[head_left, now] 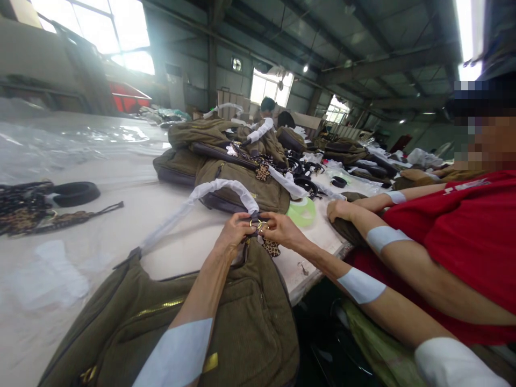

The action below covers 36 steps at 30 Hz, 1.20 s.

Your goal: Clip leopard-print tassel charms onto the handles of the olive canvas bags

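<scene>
An olive-green corduroy handbag (242,317) with gold zips lies in front of me, its strap (221,185) wrapped in white paper and arched upward. At the strap's right end, my left hand (233,236) is closed in a pinch on a gold ring (253,224). My right hand (280,230) pinches another gold ring (263,226) right beside it. Below the right fingers hangs a leopard-print charm (271,247). Whether the two rings are linked is too small to tell.
More olive handbags (242,183) are piled ahead. A roll of pale green tape (301,211) stands near the right hand. Leopard-print straps and a black coil (74,193) lie at left. A co-worker in a red shirt (463,231) handles a bag close on the right.
</scene>
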{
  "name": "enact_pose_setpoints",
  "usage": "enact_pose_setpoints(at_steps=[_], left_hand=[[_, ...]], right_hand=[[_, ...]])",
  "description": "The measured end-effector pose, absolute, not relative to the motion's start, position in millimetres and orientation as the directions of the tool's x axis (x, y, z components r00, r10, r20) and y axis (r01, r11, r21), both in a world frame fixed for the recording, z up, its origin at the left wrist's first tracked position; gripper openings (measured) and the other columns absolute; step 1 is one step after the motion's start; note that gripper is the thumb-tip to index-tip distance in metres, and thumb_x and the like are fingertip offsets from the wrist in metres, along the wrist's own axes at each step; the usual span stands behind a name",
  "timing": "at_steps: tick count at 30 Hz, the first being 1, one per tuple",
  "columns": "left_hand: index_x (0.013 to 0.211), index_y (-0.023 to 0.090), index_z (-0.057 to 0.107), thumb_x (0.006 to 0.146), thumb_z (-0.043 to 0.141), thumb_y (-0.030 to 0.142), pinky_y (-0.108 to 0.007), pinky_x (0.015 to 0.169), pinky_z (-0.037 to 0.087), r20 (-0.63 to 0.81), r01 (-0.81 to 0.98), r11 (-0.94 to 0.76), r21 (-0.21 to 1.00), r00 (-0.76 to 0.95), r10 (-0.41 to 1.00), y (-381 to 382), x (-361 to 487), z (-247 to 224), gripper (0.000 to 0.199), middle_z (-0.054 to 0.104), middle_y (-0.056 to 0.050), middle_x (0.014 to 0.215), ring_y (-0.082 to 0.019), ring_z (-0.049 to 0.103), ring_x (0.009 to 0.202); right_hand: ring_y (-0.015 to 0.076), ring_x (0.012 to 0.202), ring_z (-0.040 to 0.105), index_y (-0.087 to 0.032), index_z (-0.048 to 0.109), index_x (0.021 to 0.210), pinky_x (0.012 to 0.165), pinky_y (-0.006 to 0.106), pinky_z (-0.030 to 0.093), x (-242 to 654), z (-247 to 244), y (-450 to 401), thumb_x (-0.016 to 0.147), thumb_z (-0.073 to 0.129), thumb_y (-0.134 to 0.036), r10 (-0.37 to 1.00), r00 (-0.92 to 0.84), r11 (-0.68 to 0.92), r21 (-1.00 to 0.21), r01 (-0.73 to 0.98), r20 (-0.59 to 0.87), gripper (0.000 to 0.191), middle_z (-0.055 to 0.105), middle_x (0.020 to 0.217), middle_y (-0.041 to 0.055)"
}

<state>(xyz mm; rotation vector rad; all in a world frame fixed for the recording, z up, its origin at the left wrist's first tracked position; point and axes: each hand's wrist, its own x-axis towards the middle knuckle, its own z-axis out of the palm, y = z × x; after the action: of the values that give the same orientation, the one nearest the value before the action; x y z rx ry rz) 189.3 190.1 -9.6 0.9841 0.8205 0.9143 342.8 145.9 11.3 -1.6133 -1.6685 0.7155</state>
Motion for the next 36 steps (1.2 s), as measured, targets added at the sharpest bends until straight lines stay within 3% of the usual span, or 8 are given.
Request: enact_pose_setpoints(at_steps=[3, 6, 12, 20, 26, 31, 36], left_hand=[[0.099, 0.016, 0.053, 0.051, 0.068, 0.007, -0.023, 0.059, 0.038, -0.164, -0.259, 0.284, 0.923, 0.402, 0.901, 190, 189, -8, 0.05, 0.066, 0.0, 0.073, -0.011, 0.058, 0.061], [0.099, 0.015, 0.053, 0.051, 0.069, 0.007, -0.023, 0.06, 0.04, -0.162, -0.264, 0.29, 0.92, 0.417, 0.894, 190, 189, -9, 0.051, 0.066, 0.0, 0.074, -0.011, 0.058, 0.061], [0.101, 0.016, 0.054, 0.054, 0.069, 0.01, -0.022, 0.058, 0.04, -0.186, -0.224, 0.297, 0.928, 0.412, 0.892, 190, 190, -9, 0.049, 0.068, -0.002, 0.08, -0.011, 0.059, 0.063], [0.102, 0.016, 0.053, 0.055, 0.07, 0.009, -0.021, 0.056, 0.041, -0.204, -0.233, 0.319, 0.919, 0.41, 0.889, 192, 189, -9, 0.05, 0.067, -0.002, 0.079, -0.01, 0.058, 0.062], [0.101, 0.016, 0.054, 0.056, 0.071, 0.013, -0.021, 0.054, 0.038, -0.234, -0.221, 0.339, 0.915, 0.394, 0.889, 192, 189, -9, 0.048, 0.067, -0.002, 0.081, -0.008, 0.056, 0.058], [0.099, 0.017, 0.055, 0.055, 0.072, 0.014, -0.02, 0.053, 0.035, -0.237, -0.218, 0.337, 0.916, 0.385, 0.892, 193, 189, -11, 0.048, 0.067, -0.001, 0.082, -0.008, 0.056, 0.059], [0.1, 0.017, 0.055, 0.054, 0.073, 0.015, -0.022, 0.057, 0.037, -0.224, -0.225, 0.325, 0.919, 0.38, 0.898, 194, 189, -12, 0.049, 0.067, -0.002, 0.083, -0.01, 0.057, 0.062]], right_hand=[[0.0139, 0.065, 0.062, -0.01, 0.055, 0.11, 0.06, 0.022, 0.043, 346, 4, 145, 0.062, 0.071, -0.024, 0.998, 0.062, -0.045, -0.962, 0.271, -0.029, 0.053, 0.07, 0.075, 0.004], [0.0129, 0.068, 0.062, -0.011, 0.061, 0.094, 0.064, 0.023, 0.042, 349, 1, 142, 0.057, 0.076, -0.028, 0.995, 0.043, -0.088, -0.994, 0.068, -0.086, 0.044, 0.07, 0.074, 0.0044], [0.0095, 0.063, 0.053, -0.015, 0.068, 0.087, 0.053, 0.02, 0.029, 356, 0, 141, 0.062, 0.072, -0.033, 0.988, 0.0, -0.153, -0.977, 0.15, -0.155, 0.031, 0.07, 0.079, 0.0037], [0.0081, 0.063, 0.048, -0.016, 0.069, 0.091, 0.056, 0.02, 0.031, 365, -12, 140, 0.066, 0.071, -0.038, 0.993, -0.089, -0.064, -0.993, 0.098, -0.073, 0.033, 0.067, 0.09, 0.0029], [0.0042, 0.049, 0.034, -0.014, 0.069, 0.094, 0.048, 0.019, 0.024, 366, -20, 143, 0.068, 0.07, -0.041, 0.99, -0.14, 0.003, -1.0, 0.025, -0.001, 0.038, 0.058, 0.068, -0.0009], [0.005, 0.047, 0.032, -0.013, 0.069, 0.097, 0.046, 0.02, 0.021, 367, -23, 145, 0.078, 0.059, -0.049, 0.992, -0.113, 0.076, -0.988, 0.131, 0.061, 0.042, 0.05, 0.055, -0.0029], [0.0091, 0.063, 0.047, -0.016, 0.07, 0.098, 0.055, 0.02, 0.034, 373, -25, 146, 0.072, 0.067, -0.043, 0.98, -0.13, 0.186, -0.936, 0.297, 0.153, 0.037, 0.064, 0.082, 0.0025]])
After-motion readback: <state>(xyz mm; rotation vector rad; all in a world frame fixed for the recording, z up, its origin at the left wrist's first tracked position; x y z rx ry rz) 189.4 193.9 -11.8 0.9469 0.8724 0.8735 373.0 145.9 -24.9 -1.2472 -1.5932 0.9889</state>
